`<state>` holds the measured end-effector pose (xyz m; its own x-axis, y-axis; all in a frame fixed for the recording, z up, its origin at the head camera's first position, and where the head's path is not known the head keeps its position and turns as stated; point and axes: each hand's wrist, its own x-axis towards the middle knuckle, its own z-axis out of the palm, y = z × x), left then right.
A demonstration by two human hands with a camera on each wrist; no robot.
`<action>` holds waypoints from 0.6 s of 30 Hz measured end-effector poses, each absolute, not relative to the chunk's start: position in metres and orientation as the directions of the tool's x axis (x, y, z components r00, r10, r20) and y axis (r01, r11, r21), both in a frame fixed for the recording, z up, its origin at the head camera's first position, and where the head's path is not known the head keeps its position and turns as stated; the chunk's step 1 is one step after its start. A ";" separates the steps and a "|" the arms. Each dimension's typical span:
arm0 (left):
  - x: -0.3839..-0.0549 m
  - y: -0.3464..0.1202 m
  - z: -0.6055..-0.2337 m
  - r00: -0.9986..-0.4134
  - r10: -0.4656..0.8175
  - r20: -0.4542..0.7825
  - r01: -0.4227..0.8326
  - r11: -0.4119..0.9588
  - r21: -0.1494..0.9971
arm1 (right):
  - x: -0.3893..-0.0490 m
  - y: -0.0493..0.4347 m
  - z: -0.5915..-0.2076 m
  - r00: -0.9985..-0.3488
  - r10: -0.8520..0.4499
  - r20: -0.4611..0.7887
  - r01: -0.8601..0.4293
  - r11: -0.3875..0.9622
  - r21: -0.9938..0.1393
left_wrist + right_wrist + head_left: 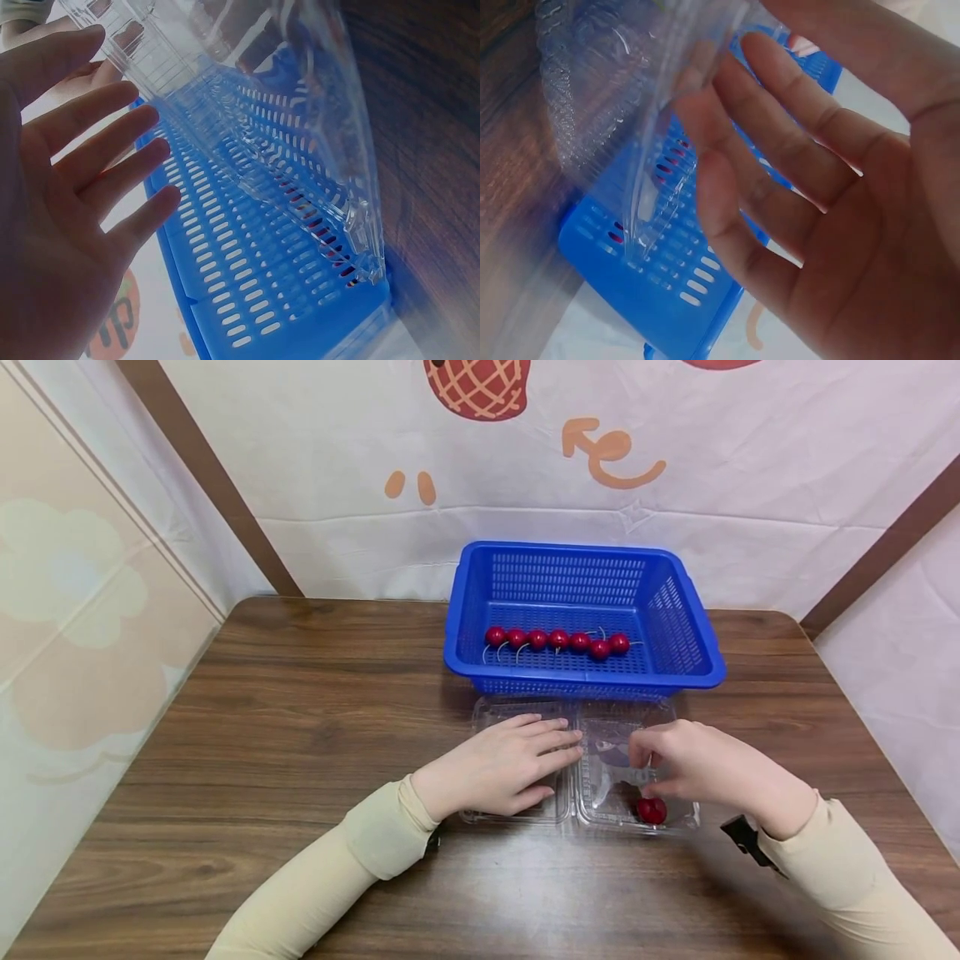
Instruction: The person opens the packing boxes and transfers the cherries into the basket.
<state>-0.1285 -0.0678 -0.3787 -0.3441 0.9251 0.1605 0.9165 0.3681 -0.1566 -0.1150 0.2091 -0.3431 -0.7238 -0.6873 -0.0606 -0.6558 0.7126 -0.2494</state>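
Observation:
A clear plastic clamshell box [597,789] lies opened out on the table, its two halves side by side. My left hand [504,764] spreads over the left half with fairly straight fingers, their tips near the middle fold. Over the right half is my right hand [693,766], its fingers loosely bent and pointing down. Just below that thumb, a dark red cherry [651,811] sits in the near right corner. In the right wrist view the fingers [772,187] are beside the clear plastic wall, with no cherry visible between them; the thumb tip is hidden there.
Behind the box stands a blue plastic basket [585,679] with slotted walls. Several red cherries [558,639] with stems form a row on its floor. The brown wooden table [322,710] reaches back to a printed cloth wall [337,552].

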 end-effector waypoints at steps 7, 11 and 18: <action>-0.128 -0.068 -0.378 -0.337 0.926 0.167 0.916 0.364 -0.170 | -0.114 0.202 -0.344 -0.739 -0.660 -0.136 -0.627 0.747 -0.222; -0.128 -0.069 -0.378 -0.338 0.927 0.166 0.915 0.365 -0.175 | -0.115 0.198 -0.346 -0.740 -0.637 -0.217 -0.602 0.771 -0.209; -0.127 -0.069 -0.378 -0.343 0.926 0.157 0.913 0.368 -0.175 | -0.115 0.196 -0.353 -0.725 -0.624 -0.291 -0.588 0.781 -0.210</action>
<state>-0.1271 -0.0687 -0.3776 -0.3430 0.9261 0.1569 0.9132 0.3679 -0.1753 -0.1147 0.1958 -0.3533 -0.7253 -0.6241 -0.2907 -0.5880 0.7811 -0.2099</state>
